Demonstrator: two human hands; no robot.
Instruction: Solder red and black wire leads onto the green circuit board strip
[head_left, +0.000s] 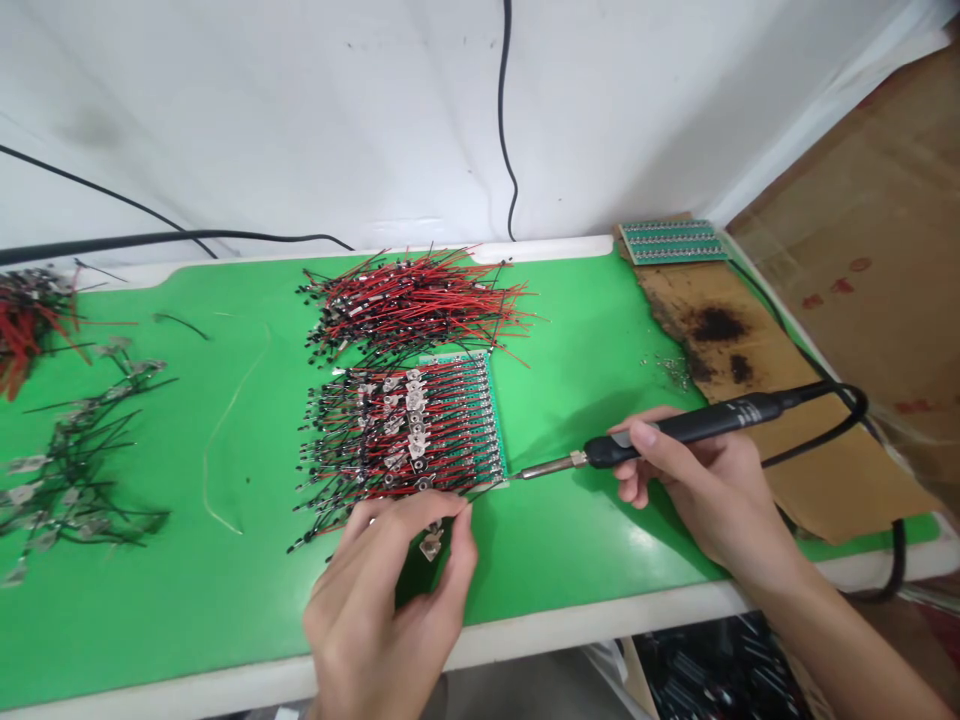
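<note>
My right hand (697,480) is closed around the black handle of a soldering iron (682,428). The iron's metal tip points left and meets the lower right corner of a green circuit board (496,425). Rows of red and black wires run left from the board, with small metal clips (416,410) lying over them. My left hand (397,580) pinches a thin black wire (484,490) whose end reaches that same corner, close to the tip. A metal clip (430,545) hangs just below these fingers.
Behind the board lies a heap of red and black wires (412,300). Black wires with clips (82,470) are scattered at left. Scorched cardboard (795,430) lies at right, bearing another circuit board (671,242). Solder bits (667,370) lie beside it; the iron's cord (855,400) loops right.
</note>
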